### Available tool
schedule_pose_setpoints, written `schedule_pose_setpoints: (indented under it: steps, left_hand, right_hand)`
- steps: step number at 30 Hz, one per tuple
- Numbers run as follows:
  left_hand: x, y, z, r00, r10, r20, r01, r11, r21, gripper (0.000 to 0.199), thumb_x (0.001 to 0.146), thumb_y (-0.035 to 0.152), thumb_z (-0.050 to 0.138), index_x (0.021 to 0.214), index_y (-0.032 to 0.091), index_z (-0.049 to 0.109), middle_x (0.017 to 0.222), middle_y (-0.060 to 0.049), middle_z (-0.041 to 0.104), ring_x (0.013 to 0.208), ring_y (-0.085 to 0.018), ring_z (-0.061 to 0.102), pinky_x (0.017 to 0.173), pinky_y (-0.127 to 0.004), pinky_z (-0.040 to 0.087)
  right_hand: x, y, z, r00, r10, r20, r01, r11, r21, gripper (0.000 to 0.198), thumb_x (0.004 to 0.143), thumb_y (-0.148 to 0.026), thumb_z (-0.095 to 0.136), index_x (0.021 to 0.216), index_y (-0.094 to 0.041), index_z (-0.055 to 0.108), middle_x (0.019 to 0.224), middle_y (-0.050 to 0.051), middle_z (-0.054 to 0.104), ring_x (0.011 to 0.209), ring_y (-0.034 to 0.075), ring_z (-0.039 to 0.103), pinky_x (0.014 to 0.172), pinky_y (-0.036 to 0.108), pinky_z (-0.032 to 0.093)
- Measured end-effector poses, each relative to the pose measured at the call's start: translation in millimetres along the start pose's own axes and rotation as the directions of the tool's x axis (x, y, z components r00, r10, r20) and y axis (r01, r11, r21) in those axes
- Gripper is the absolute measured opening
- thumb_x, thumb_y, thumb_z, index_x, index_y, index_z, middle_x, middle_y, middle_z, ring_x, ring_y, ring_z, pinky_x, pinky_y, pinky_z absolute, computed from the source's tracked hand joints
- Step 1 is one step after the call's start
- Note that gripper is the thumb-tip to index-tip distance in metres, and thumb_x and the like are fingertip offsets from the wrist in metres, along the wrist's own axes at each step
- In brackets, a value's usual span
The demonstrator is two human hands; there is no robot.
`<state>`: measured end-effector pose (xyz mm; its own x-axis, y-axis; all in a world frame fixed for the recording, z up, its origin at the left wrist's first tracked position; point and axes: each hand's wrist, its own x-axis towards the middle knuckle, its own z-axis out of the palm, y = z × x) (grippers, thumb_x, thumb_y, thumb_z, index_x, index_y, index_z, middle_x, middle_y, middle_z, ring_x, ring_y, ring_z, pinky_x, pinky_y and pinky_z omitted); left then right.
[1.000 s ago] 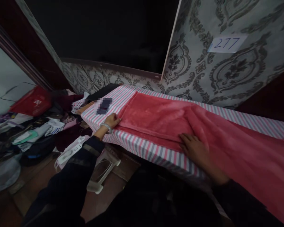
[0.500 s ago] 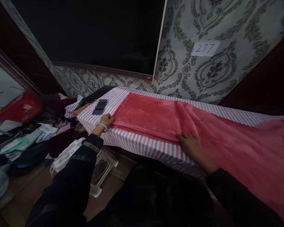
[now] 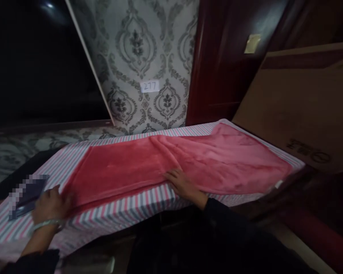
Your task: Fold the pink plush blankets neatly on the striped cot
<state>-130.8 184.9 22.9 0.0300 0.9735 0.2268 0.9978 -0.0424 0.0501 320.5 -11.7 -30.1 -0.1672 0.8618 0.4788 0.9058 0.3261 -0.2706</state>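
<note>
A red plush blanket (image 3: 122, 167) lies on a pink, grey and white striped cloth (image 3: 137, 199), its left part folded into a flat rectangle and its right part spread with wrinkles. At the near left corner of the blanket is my left hand (image 3: 50, 207), with a bracelet on its wrist. Motion smears its fingers, so whether they grip the corner is unclear. My right hand (image 3: 184, 186) rests open on the near edge, fingers stretched over the blanket where the fold meets the wrinkled part. A dark phone (image 3: 31, 196) lies beside my left hand.
Behind on the patterned wall hang a large dark screen (image 3: 40, 68) and a paper marked 277 (image 3: 150, 86). A big cardboard box (image 3: 303, 102) stands at the right end. Near it is a dark red door panel (image 3: 217, 64).
My view has turned right, bringing the blanket's right end and the cardboard box into sight. The clothes pile at left is out of view. Both hands stay along the blanket's near edge.
</note>
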Motion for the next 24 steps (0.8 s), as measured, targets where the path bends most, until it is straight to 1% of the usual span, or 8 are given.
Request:
schedule_pose_setpoints:
  steps: [4, 7, 9, 12, 14, 18, 21, 24]
  left_hand:
    - [-4, 68, 3, 0.977, 0.204, -0.065, -0.213, 0.962, -0.172, 0.079, 0.079, 0.060, 0.026, 0.147, 0.023, 0.042, 0.145, -0.010, 0.058, 0.134, -0.039, 0.053, 0.104, -0.055, 0.048]
    - [-10, 135, 8, 0.938, 0.343, -0.054, -0.344, 0.897, -0.279, 0.072, 0.081, 0.051, 0.038, 0.144, 0.019, 0.049, 0.149, -0.013, 0.054, 0.140, -0.036, 0.047, 0.113, -0.051, 0.042]
    - [-13, 173, 15, 0.914, 0.405, -0.033, -0.396, 0.871, -0.291, 0.068, 0.083, 0.046, 0.040, 0.144, 0.017, 0.051, 0.151, -0.015, 0.052, 0.144, -0.034, 0.044, 0.117, -0.052, 0.038]
    - [-18, 210, 27, 0.889, 0.458, 0.015, -0.436, 0.856, -0.277, 0.067, 0.087, 0.043, 0.036, 0.147, 0.015, 0.050, 0.156, -0.018, 0.046, 0.148, -0.033, 0.038, 0.118, -0.055, 0.033]
    - [-22, 223, 36, 0.881, 0.471, 0.050, -0.443, 0.856, -0.266, 0.066, 0.087, 0.041, 0.037, 0.147, 0.017, 0.051, 0.155, -0.018, 0.047, 0.148, -0.033, 0.038, 0.116, -0.060, 0.032]
    - [-27, 230, 49, 0.845, 0.528, 0.080, -0.503, 0.837, -0.216, 0.065, 0.074, 0.041, 0.050, 0.138, 0.035, 0.060, 0.144, -0.011, 0.061, 0.145, -0.037, 0.041, 0.111, -0.066, 0.034]
    - [-27, 228, 58, 0.842, 0.536, 0.060, -0.522, 0.838, -0.160, 0.070, 0.065, 0.045, 0.053, 0.134, 0.040, 0.063, 0.142, -0.007, 0.063, 0.146, -0.039, 0.040, 0.110, -0.068, 0.033]
    - [-24, 226, 67, 0.842, 0.537, 0.052, -0.528, 0.840, -0.124, 0.076, 0.055, 0.047, 0.055, 0.130, 0.045, 0.065, 0.144, -0.004, 0.061, 0.146, -0.039, 0.040, 0.110, -0.066, 0.033]
  right_hand:
    - [-37, 34, -29, 0.957, 0.126, -0.263, -0.102, 0.989, 0.105, 0.040, 0.099, -0.026, 0.046, 0.136, -0.024, 0.061, 0.132, 0.013, 0.063, 0.124, 0.027, 0.057, 0.106, 0.051, 0.048]
    - [-70, 81, -67, 0.837, 0.348, -0.422, -0.316, 0.938, 0.145, 0.038, 0.096, -0.028, 0.046, 0.127, -0.022, 0.067, 0.126, 0.013, 0.068, 0.121, 0.027, 0.060, 0.107, 0.052, 0.046]
    - [-94, 115, -99, 0.681, 0.555, -0.477, -0.530, 0.824, 0.202, 0.038, 0.092, -0.027, 0.048, 0.122, -0.018, 0.070, 0.124, 0.014, 0.069, 0.118, 0.027, 0.063, 0.105, 0.047, 0.049]
    - [-130, 159, -149, 0.387, 0.771, -0.506, -0.773, 0.570, 0.278, 0.044, 0.087, -0.021, 0.047, 0.125, -0.010, 0.067, 0.126, 0.018, 0.069, 0.112, 0.025, 0.067, 0.098, 0.040, 0.053]
    - [-151, 182, -178, 0.256, 0.805, -0.536, -0.839, 0.460, 0.290, 0.050, 0.085, -0.018, 0.044, 0.130, -0.007, 0.064, 0.127, 0.020, 0.068, 0.111, 0.025, 0.067, 0.097, 0.039, 0.053]
    - [-174, 221, -219, 0.098, 0.819, -0.566, -0.907, 0.308, 0.288, 0.056, 0.084, -0.016, 0.043, 0.135, -0.004, 0.061, 0.128, 0.021, 0.068, 0.114, 0.026, 0.067, 0.100, 0.039, 0.050]
    - [-177, 249, -235, 0.029, 0.833, -0.552, -0.940, 0.211, 0.269, 0.058, 0.083, -0.016, 0.043, 0.138, -0.004, 0.059, 0.130, 0.021, 0.067, 0.119, 0.028, 0.064, 0.104, 0.038, 0.047]
    - [-175, 274, -242, 0.005, 0.848, -0.531, -0.961, 0.151, 0.233, 0.060, 0.083, -0.015, 0.043, 0.140, -0.001, 0.056, 0.133, 0.023, 0.064, 0.125, 0.029, 0.060, 0.107, 0.037, 0.044]
